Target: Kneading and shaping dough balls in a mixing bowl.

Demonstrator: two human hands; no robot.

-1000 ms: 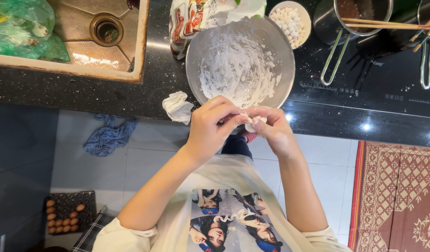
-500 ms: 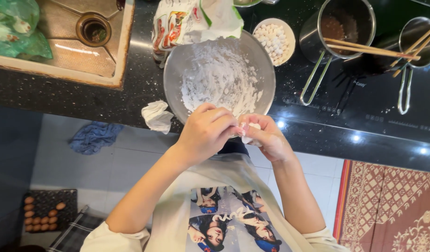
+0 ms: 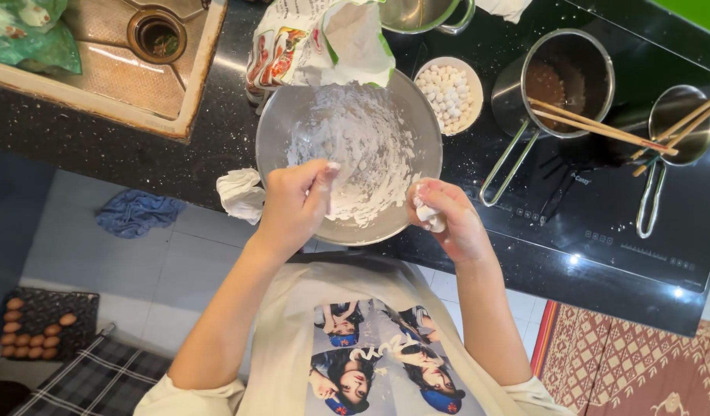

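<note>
Reaching over a steel mixing bowl point(image 3: 278, 123) of white flour on the dark counter, the left hand point(image 3: 293, 204) curls loosely, floury fingertips pinched together on nothing visible. Beside it, the right hand point(image 3: 447, 219) closes its fingers around a small white dough piece point(image 3: 427, 216).

Steel bowl point(image 3: 272, 123) on dark counter, centre, smeared inside with white flour. Small white dough lump point(image 3: 428, 217) at its near right rim.
</note>
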